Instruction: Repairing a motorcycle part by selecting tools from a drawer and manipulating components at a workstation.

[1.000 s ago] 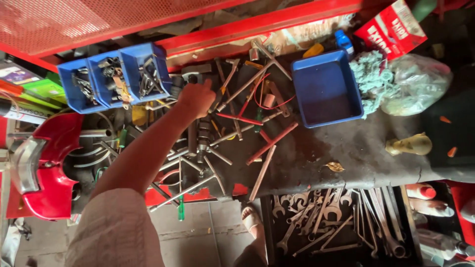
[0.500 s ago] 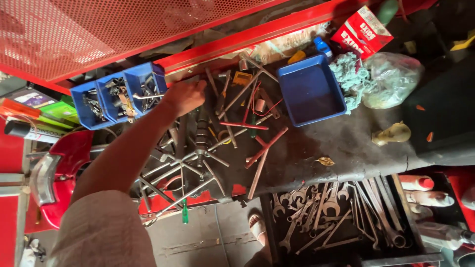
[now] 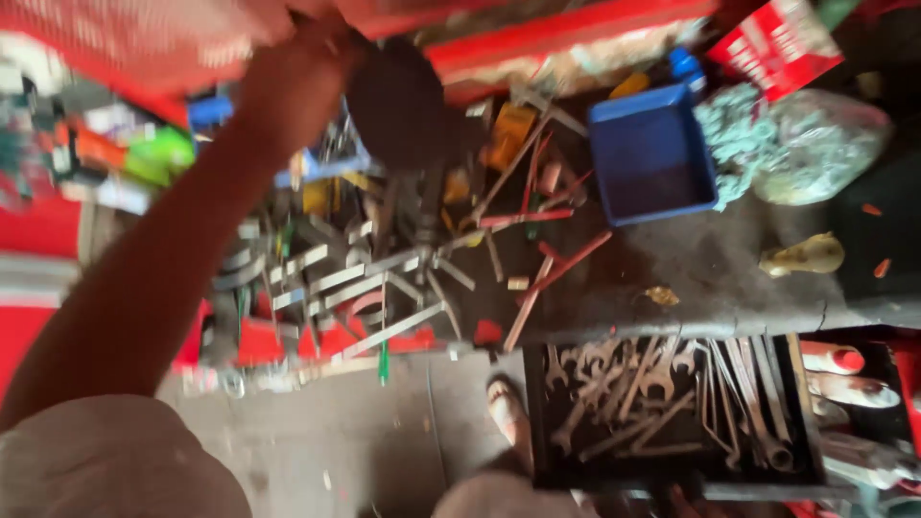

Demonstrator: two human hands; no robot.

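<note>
Dark round object [image 3: 403, 110], blurred and hard to identify, sits raised above the cluttered table [image 3: 729, 278], just beside the left hand [image 3: 297, 72] near the top of the view. That hand, at the end of a bare arm stretched up from the lower left, seems to touch or clutch the object's left edge, but motion blur hides the fingers, so I cannot tell whether the grip is closed on it or only resting against it. The right hand is out of view. Judging by this, the dark piece is already off the table surface and not yet set down anywhere. Below lie scattered long metal wrenches [image 3: 384, 278], red-handled tools [image 3: 556, 273] and an empty blue plastic tray [image 3: 652, 153]; a black drawer of spanners [image 3: 662, 403] stands open at the lower right.
</note>
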